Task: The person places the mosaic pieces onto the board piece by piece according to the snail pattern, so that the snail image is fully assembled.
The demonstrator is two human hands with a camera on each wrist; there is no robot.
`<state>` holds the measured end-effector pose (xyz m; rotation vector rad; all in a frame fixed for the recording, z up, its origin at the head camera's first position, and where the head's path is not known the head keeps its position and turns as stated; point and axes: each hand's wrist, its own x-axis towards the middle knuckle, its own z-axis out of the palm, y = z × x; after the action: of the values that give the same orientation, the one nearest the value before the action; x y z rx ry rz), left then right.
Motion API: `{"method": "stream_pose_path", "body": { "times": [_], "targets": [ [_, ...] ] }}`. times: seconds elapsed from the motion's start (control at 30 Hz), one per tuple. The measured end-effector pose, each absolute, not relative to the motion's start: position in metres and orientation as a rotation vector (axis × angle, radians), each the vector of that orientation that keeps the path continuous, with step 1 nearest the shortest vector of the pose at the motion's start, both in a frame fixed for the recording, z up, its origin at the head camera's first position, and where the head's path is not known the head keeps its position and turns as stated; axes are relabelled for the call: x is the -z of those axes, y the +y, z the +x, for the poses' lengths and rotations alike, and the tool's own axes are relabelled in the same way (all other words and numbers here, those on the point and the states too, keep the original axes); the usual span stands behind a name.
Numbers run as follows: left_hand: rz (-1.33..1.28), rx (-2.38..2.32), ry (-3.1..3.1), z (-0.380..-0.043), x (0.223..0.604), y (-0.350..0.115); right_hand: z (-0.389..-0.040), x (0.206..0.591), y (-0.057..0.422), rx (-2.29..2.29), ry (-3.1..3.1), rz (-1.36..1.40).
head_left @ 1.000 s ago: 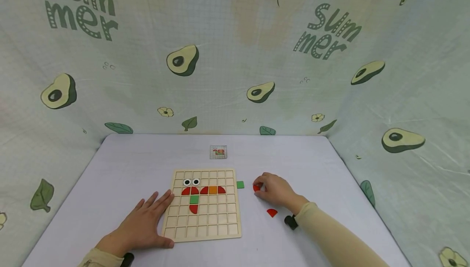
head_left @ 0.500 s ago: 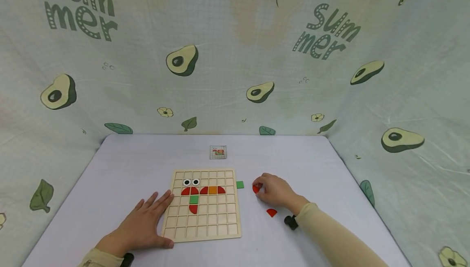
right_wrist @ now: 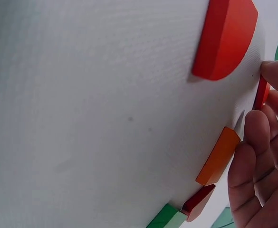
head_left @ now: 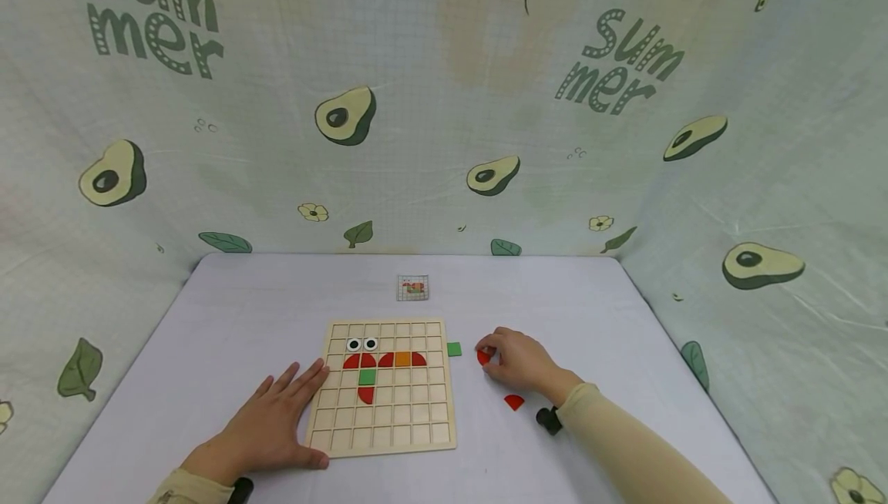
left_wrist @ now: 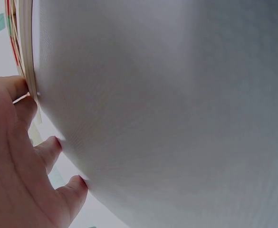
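A wooden grid board (head_left: 402,414) lies on the table, bearing two eye discs (head_left: 362,344), several red quarter-round tiles (head_left: 419,359), an orange square tile (head_left: 402,359) and a green square tile (head_left: 367,377). My left hand (head_left: 267,423) rests with spread fingers along the board's left edge; fingertips touch that edge in the left wrist view. To the right of the board, my right hand (head_left: 523,357) pinches a red quarter-round tile (head_left: 482,357) between thumb and fingers, low over the table. Another red quarter-round tile (head_left: 514,402) lies below that hand.
A green square tile (head_left: 454,349) sits at the board's right edge. Beyond the right fingers, the right wrist view shows an orange tile (right_wrist: 218,156), a red tile (right_wrist: 198,203) and a green tile (right_wrist: 166,217). A small picture card (head_left: 412,287) lies behind the board.
The red tile in my right fingers has shifted and turned slightly. My left hand and the board have stayed where they were.
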<state>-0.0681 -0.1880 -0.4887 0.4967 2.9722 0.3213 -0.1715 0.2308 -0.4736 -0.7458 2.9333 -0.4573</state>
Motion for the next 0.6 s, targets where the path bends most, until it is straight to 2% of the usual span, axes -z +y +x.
{"method": "stream_pose_path", "body": {
  "times": [0.6],
  "targets": [
    [0.496,-0.333,2.964,-0.0683,0.4877,-0.1876,-0.1720,0.4731,0.2294,0.517,2.955,-0.727]
  ]
}}
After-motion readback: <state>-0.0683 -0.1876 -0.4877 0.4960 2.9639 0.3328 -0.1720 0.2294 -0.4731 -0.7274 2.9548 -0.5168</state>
